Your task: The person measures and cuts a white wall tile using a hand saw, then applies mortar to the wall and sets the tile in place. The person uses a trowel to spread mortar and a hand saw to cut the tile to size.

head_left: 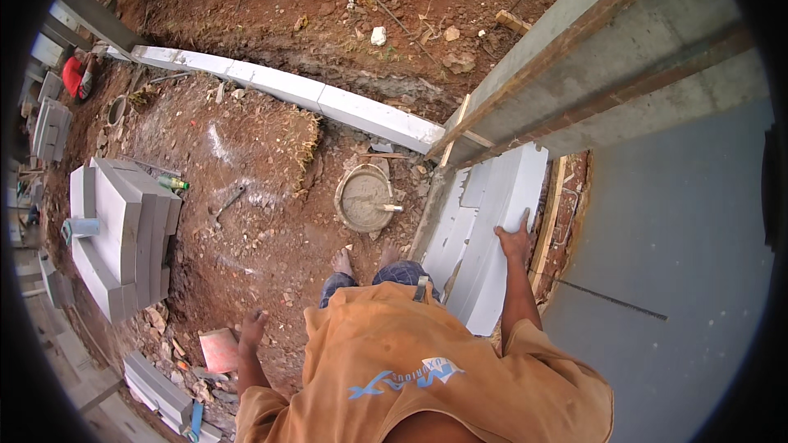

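My right hand (515, 241) rests on the white block wall (490, 253) at my right side, thumb and forefinger apart, pressing on a block's upper face near its outer edge. The wall's blocks show grey mortar smears. My left hand (253, 331) hangs loose at my left side with nothing seen in it. Just beyond it lies a pinkish-red bucket-like object (218, 350); whether the fingers touch it I cannot tell. In front of my bare feet stands a round tub of grey mortar (364, 197), with a light-coloured handle (392, 208) sticking out at its right.
White blocks (123, 230) are stacked at the left, a clear pitcher (80, 228) on top. A hammer-like tool (227, 207) and a green bottle (172, 183) lie on the dirt. A low block course (271, 82) runs ahead; a concrete column (607, 57) rises right. A person in red (76, 75) crouches far left.
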`<state>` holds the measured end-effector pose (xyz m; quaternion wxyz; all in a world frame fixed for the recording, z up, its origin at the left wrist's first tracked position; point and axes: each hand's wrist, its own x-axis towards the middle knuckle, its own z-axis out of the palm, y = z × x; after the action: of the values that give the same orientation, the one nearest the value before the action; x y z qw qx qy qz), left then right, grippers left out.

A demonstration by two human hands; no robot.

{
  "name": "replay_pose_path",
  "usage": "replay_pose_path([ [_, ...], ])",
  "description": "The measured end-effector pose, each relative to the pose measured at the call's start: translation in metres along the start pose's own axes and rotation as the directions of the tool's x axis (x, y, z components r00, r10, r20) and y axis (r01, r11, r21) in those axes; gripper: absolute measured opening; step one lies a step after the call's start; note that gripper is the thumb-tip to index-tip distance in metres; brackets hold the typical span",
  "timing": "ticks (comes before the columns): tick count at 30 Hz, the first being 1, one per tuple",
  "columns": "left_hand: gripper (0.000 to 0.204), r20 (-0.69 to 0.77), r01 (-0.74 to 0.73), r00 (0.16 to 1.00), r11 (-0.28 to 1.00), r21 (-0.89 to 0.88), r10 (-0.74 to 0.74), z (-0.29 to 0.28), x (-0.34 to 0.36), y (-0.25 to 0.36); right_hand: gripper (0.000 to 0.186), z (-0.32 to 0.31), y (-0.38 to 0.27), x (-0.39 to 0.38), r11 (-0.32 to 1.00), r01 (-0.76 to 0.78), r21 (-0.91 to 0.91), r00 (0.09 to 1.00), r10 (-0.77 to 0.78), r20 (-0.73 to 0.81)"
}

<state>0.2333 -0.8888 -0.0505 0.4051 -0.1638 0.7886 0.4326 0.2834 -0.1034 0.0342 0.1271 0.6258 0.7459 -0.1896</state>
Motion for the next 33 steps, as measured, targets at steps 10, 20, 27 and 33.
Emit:
replay_pose_path([
  [10, 0.050, -0.098, 0.024, 0.995, 0.999, -0.045, -0.028, 0.035, 0.018, 0.056, 0.118, 0.010, 0.005, 0.011, 0.996, 0.036, -0.083, 0.998, -0.040, -0.044],
  [20, 0.066, 0.221, -0.181, 0.970, 0.906, 0.383, 0.100, 0.094, 0.116, 0.182, 0.110, 0.015, 0.070, 0.048, 0.944, 0.281, 0.170, 0.959, -0.285, -0.004],
  [27, 0.068, 0.575, -0.580, 0.767, 0.691, 0.431, 0.286, 0.309, 0.115, 0.357, 0.101, 0.019, 0.194, -0.051, 0.574, -0.424, 0.701, 0.877, 0.066, 0.476],
  [33, 0.111, 0.925, -0.607, 0.371, 0.733, 0.308, -0.081, 0.503, 0.019, 0.316, 0.100, 0.081, 0.269, -0.105, 0.444, -0.731, 0.518, 0.567, -0.029, 0.824],
])
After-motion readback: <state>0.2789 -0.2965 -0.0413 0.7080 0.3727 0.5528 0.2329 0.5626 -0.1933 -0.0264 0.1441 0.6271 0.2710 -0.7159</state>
